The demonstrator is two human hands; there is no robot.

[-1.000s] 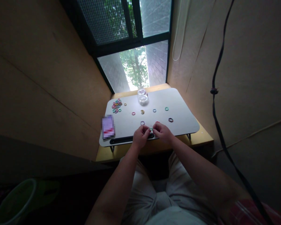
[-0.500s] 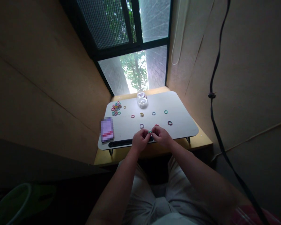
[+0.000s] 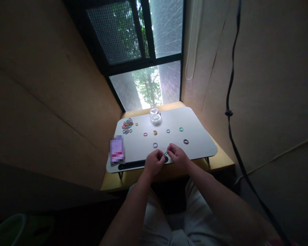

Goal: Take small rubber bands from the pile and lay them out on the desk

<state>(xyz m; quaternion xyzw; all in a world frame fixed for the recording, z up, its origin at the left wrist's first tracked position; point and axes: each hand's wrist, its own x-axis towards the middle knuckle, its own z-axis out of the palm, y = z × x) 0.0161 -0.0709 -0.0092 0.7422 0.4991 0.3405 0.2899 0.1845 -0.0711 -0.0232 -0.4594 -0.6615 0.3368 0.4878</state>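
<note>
My left hand point(image 3: 154, 162) and my right hand point(image 3: 178, 156) meet over the front of the white folding table point(image 3: 133, 147). A small green hair tie point(image 3: 165, 153) is pinched between their fingertips, one hand at each end. Just past my right fingers a red hair tie point(image 3: 170, 144) shows in part. Separate hair ties lie beyond my hands: a lilac one point(image 3: 155, 145), a black one point(image 3: 186, 141), a pink one point(image 3: 145, 134), a yellow one point(image 3: 155, 132), a blue one point(image 3: 168, 131) and a green one point(image 3: 181, 129).
A heap of mixed hair ties point(image 3: 127, 124) lies at the far left. A clear plastic jar point(image 3: 155, 118) stands at the back. A blurred purple packet point(image 3: 117, 149) rests on the left edge, and a black slot point(image 3: 133, 164) runs along the front. A dark cord point(image 3: 229, 102) hangs at right.
The green hair tie now shows more between my fingertips, drawn out a little longer. My hands are slightly further apart. The whole view has shifted, so the table sits lower.
</note>
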